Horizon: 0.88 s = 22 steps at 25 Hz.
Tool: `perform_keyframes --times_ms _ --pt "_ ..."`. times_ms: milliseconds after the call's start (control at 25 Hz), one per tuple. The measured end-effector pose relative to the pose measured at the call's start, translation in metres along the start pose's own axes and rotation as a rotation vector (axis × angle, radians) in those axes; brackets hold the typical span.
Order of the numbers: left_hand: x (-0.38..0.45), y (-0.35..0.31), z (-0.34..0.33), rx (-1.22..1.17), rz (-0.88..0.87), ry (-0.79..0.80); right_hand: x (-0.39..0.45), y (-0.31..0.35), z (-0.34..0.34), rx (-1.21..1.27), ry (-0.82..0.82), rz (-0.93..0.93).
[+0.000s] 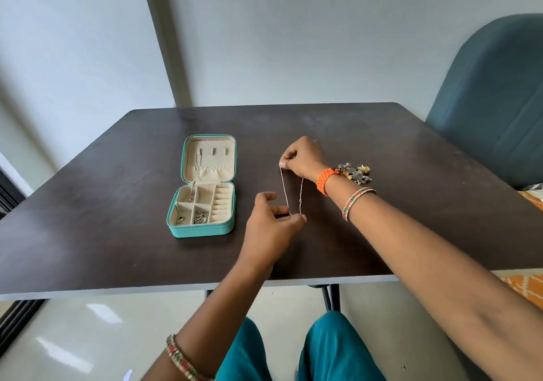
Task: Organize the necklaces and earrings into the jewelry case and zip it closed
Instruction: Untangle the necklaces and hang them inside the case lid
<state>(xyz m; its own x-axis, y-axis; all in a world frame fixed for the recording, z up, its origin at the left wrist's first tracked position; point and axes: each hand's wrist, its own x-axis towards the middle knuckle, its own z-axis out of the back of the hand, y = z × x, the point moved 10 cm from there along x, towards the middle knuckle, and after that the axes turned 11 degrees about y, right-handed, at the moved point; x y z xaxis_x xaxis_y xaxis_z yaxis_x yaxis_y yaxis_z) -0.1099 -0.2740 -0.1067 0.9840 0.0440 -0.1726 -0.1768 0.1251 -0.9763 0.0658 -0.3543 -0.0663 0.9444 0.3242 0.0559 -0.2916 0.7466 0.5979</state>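
Observation:
A teal jewelry case [176, 227] lies open on the dark table [117, 248], its lid flat toward the far side. One necklace hangs from a lid hook into the tray, and its compartments hold a pendant and a chain. A thin silver necklace [284, 189] is stretched between my hands, to the right of the case. My right hand [302, 158] pinches its far end. My left hand [270, 224] pinches its near end. A small pile of earrings [357, 173] lies on the table behind my right wrist.
A blue-grey chair [493, 101] stands at the table's far right corner. An orange patterned fabric [526, 286] shows at the right edge. The table's near edge runs just above my knees.

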Motion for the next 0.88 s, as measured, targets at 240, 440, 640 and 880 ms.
perform_keyframes --times_ms 240,440,640,880 --pt "-0.021 -0.023 0.003 0.457 -0.144 -0.061 0.004 0.006 -0.009 -0.045 0.018 0.041" --pt "-0.015 -0.054 0.025 0.700 -0.375 -0.224 0.008 0.005 -0.009 -0.040 0.079 0.057" --pt "0.031 -0.051 -0.014 1.337 -0.382 -0.005 0.007 0.004 -0.010 -0.017 0.146 0.078" --pt "0.013 -0.044 -0.020 1.389 -0.377 0.030 0.013 -0.001 -0.006 -0.020 0.128 0.075"
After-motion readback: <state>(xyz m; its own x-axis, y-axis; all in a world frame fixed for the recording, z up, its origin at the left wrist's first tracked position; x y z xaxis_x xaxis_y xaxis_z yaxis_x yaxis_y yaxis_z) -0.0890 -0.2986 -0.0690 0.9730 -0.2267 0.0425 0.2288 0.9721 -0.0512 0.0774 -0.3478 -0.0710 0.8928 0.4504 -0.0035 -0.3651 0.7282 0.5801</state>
